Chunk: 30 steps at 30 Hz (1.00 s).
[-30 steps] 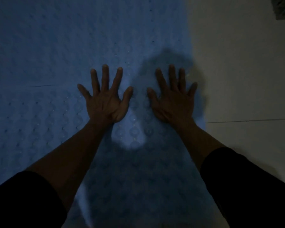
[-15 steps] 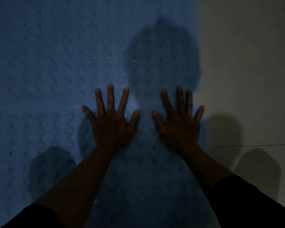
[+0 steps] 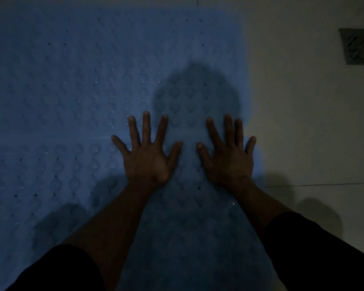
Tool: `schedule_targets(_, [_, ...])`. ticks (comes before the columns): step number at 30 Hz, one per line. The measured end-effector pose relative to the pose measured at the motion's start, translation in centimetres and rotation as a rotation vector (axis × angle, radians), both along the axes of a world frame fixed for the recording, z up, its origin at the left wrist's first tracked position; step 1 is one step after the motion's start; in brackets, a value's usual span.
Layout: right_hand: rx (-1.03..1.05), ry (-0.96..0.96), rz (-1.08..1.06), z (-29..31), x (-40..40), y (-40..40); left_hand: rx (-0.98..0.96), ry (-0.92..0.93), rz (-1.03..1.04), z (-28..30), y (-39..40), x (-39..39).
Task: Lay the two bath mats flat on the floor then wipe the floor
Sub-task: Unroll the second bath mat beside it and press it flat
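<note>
The light is dim. Two blue bath mats lie flat on the pale tiled floor (image 3: 307, 122): the far mat (image 3: 114, 70) fills the frame from 9 o'clock to 12 o'clock, and the near mat (image 3: 51, 185) runs from 9 o'clock down to 6 o'clock. They meet along a faint seam that crosses the picture just behind the knuckles. Both mats show rows of round bumps and small holes.

The left hand (image 3: 146, 159) rests palm down at the centre, its fingers (image 3: 145, 127) spread wide and reaching across the seam onto the far mat. The right hand (image 3: 229, 158) lies just beside it toward 3 o'clock, also flat, fingers (image 3: 228, 129) splayed apart, its little finger near the mats' right edge. Neither hand grips anything.

Dark sleeves (image 3: 315, 255) cover both upper forearms at 5 and 7 o'clock. A grated floor drain (image 3: 358, 46) sits in the tiles at 2 o'clock, well apart from the mats. A head-shaped shadow falls on the far mat beyond the fingertips.
</note>
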State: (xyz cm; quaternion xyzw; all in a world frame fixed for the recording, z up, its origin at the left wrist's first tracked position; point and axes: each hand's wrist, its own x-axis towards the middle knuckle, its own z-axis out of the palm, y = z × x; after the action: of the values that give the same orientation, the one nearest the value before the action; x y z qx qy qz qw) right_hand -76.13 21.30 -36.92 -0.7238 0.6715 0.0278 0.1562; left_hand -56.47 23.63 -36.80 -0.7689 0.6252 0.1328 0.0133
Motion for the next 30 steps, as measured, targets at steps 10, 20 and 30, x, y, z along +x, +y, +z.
schedule_targets(10, [0.357,-0.194,-0.013,11.5,-1.2,1.0,0.250,0.262,0.120,11.2,2.4,2.4])
schedule_targets(20, [0.376,-0.237,0.011,37.1,-1.3,11.3,0.185,0.502,0.284,35.9,13.0,-0.3])
schedule_targets(30, [0.326,-0.317,-0.046,63.3,-1.9,14.3,0.152,0.472,0.271,63.6,18.7,-0.7])
